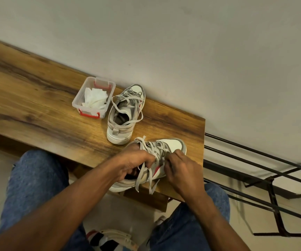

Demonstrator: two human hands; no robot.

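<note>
Two grips lacing the lower-centre shoe (pixel 171 144): left grip (pixel 133 163) clutches it, right grip (pixel 178 167) pinches lace (pixel 140 176); next I'd tug snug.

My left forearm (pixel 77 196) and right forearm (pixel 205 205), both bare, reach forward and converge. My left hand (pixel 135 163) lies knuckles up, fingers curled down around the shoe (pixel 173 144) at its opening. My right hand (pixel 179 169) sits just beside it, fingertips bunched, pinching the laces (pixel 154 148).
</note>
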